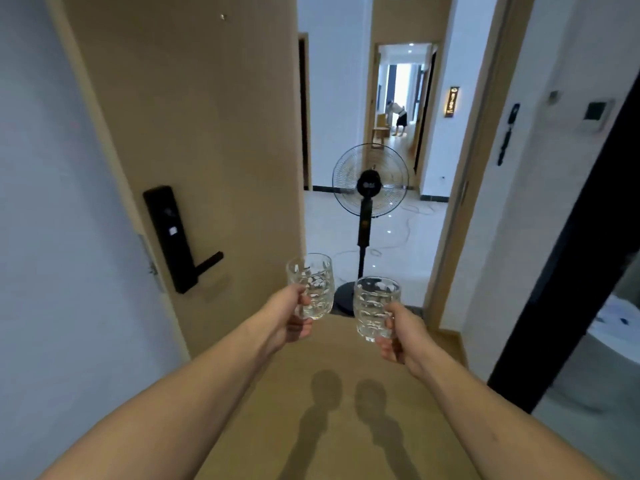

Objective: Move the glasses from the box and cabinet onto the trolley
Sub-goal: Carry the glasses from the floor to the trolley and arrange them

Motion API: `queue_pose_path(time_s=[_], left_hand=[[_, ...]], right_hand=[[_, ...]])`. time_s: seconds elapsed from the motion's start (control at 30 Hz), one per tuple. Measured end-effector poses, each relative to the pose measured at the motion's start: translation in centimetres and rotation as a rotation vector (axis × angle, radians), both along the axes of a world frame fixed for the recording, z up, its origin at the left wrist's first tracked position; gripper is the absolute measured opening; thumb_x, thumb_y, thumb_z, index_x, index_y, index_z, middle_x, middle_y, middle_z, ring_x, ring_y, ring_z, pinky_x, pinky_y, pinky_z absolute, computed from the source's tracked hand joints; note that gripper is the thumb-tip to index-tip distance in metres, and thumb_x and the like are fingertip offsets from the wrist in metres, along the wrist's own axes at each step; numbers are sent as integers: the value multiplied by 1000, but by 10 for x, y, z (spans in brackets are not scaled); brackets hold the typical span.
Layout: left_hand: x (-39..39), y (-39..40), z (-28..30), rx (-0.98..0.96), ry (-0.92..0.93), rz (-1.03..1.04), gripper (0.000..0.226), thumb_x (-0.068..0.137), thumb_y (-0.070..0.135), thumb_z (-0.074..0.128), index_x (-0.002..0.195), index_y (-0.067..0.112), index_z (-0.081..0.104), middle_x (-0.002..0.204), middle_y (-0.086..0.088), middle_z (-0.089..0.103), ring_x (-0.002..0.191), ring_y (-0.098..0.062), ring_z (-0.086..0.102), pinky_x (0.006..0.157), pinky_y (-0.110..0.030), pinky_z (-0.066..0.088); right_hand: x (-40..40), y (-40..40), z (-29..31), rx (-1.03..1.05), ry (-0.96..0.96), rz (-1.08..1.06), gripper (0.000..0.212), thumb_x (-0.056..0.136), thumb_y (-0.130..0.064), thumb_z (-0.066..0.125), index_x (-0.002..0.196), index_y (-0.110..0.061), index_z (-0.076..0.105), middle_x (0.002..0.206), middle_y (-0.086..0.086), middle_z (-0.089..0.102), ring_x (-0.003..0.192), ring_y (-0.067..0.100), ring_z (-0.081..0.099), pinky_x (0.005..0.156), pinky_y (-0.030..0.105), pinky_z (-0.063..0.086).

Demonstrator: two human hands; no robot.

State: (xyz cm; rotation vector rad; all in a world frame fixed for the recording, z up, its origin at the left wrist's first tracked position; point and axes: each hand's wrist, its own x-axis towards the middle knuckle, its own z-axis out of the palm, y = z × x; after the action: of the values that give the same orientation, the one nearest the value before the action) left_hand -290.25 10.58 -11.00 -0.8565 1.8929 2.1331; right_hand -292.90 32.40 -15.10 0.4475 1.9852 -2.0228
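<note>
I see the left hand (292,315) gripping a clear faceted glass (310,285), fingers curled round its lower half. The right hand (398,336) grips a second glass (375,308) the same way. Both upright, held out in front, apart, above tan floor (332,427). Can't tell if either holds liquid. Open door (194,133) with black lock (176,237) on the left. Standing fan (370,183) ahead in doorway.
</note>
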Motion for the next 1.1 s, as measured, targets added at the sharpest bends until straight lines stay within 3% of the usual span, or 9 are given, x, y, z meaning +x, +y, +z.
queue_pose_path(time_s=[0.2, 0.3, 0.43, 0.57, 0.77, 0.9, 1.1], left_hand=[[90, -38, 13, -49, 16, 243, 34, 102, 37, 46, 77, 15, 48, 91, -19, 55, 65, -24, 51, 60, -34, 49], [141, -60, 20, -59, 19, 361, 32, 101, 37, 47, 77, 15, 47, 87, -19, 55, 65, -25, 51, 64, -34, 50], [208, -86, 27, -57, 35, 545, 30, 99, 35, 49, 76, 15, 47, 69, -11, 51, 59, -23, 49, 62, -32, 49], [286, -108, 33, -93, 27, 692, 27, 98, 34, 49, 79, 15, 49, 75, -14, 53, 59, -24, 50, 55, -29, 50], [434, -128, 24, -125, -7, 916, 28, 97, 33, 51, 76, 16, 50, 81, -16, 55, 60, -24, 52, 57, -29, 50], [554, -127, 12, -148, -48, 1047, 25, 95, 33, 52, 79, 15, 52, 83, -15, 55, 65, -26, 54, 55, -30, 51], [730, -105, -2, -156, -85, 1229, 21, 92, 32, 53, 81, 14, 54, 80, -11, 55, 67, -26, 55, 59, -32, 51]], right_hand=[[30, -54, 6, -6, 37, 239, 29, 92, -42, 58, 78, -17, 53, 89, 13, 60, 48, 18, 51, 51, 31, 49], [53, -90, 8, -27, 60, 380, 26, 93, -40, 58, 78, -19, 52, 95, 12, 61, 50, 18, 52, 54, 32, 51], [94, -134, 13, -38, 67, 542, 28, 93, -43, 58, 80, -19, 54, 90, 13, 65, 53, 20, 54, 57, 34, 51], [150, -179, 17, -45, 81, 687, 30, 95, -42, 55, 77, -18, 56, 79, 12, 64, 56, 22, 51, 52, 31, 47], [270, -239, 11, -78, 34, 893, 27, 91, -37, 56, 76, -17, 47, 78, 16, 49, 48, 19, 38, 47, 26, 39], [374, -261, 10, -74, 3, 1023, 26, 90, -37, 56, 75, -18, 47, 72, 16, 51, 50, 21, 42, 50, 27, 45], [533, -268, 7, -53, -36, 1197, 26, 92, -35, 57, 76, -17, 46, 81, 16, 51, 49, 22, 47, 49, 27, 46]])
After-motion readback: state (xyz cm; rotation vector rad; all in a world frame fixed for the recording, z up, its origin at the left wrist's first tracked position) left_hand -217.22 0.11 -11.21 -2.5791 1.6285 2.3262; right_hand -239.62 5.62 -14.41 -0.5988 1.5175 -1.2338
